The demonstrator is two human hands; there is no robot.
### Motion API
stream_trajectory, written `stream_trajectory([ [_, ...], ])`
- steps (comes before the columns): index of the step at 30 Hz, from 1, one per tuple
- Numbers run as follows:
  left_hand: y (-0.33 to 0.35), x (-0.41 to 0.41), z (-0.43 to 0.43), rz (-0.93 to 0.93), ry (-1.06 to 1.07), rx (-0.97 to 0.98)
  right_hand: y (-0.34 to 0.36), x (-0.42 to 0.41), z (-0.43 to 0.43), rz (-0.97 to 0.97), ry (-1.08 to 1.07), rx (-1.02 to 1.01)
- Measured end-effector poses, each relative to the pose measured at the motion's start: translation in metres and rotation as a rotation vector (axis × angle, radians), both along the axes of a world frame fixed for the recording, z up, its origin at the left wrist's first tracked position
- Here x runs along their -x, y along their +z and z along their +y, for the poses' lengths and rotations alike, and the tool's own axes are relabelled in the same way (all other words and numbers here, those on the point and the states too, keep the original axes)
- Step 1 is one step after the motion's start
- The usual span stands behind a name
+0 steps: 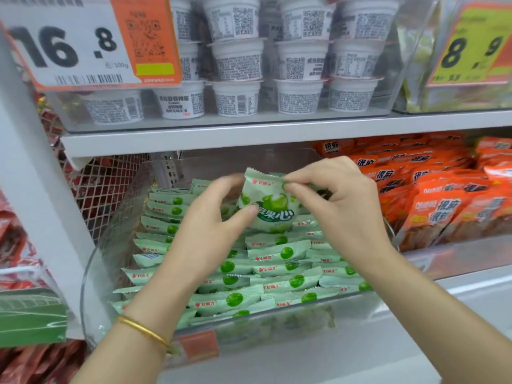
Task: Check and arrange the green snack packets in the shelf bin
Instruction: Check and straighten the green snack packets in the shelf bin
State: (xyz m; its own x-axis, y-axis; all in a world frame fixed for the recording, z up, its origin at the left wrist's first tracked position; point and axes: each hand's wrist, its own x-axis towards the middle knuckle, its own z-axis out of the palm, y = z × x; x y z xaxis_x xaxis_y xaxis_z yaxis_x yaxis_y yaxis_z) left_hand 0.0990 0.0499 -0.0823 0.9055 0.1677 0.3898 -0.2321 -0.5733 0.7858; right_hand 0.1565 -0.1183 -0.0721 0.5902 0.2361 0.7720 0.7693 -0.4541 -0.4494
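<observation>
Clearly, one green packet [267, 202] is held up above the clear bin [91, 273] of stacked green packets [277, 273], pinched by the left hand [205, 231] and the right hand [340, 200], probably so its printed front can be checked.

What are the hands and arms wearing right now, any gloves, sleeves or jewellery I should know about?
No gloves on the left hand or the right hand, and no sleeves come into view. The left wrist carries a thin gold bangle. The right wrist has nothing on it. No rings show, though some fingers are blurred.
</observation>
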Motion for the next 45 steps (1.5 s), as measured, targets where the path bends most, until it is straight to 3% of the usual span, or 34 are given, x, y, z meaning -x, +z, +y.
stream_trajectory([
  [5,0.012,0.027,-0.007,-0.035,-0.032,0.255,-0.002,0.013,-0.011,0.307,0.24,-0.189],
  [13,0.008,0.038,-0.006,0.075,-0.095,0.385,-0.004,0.021,-0.009,0.644,0.578,-0.26],
  [20,0.004,0.031,-0.004,0.234,-0.276,0.323,-0.01,0.013,-0.012,0.749,0.511,-0.461],
  [30,0.003,0.026,-0.005,0.198,-0.274,0.302,-0.011,0.013,-0.016,0.798,0.524,-0.499],
  [33,0.0,0.026,-0.009,0.096,-0.092,0.123,-0.012,0.014,-0.017,0.801,0.504,-0.522],
  [37,-0.003,0.03,-0.016,-0.245,0.144,-0.408,-0.012,0.015,-0.016,0.815,0.494,-0.548],
  [45,-0.013,0.03,-0.024,-0.178,0.14,-0.581,-0.013,0.017,-0.011,0.895,0.592,-0.583],
])
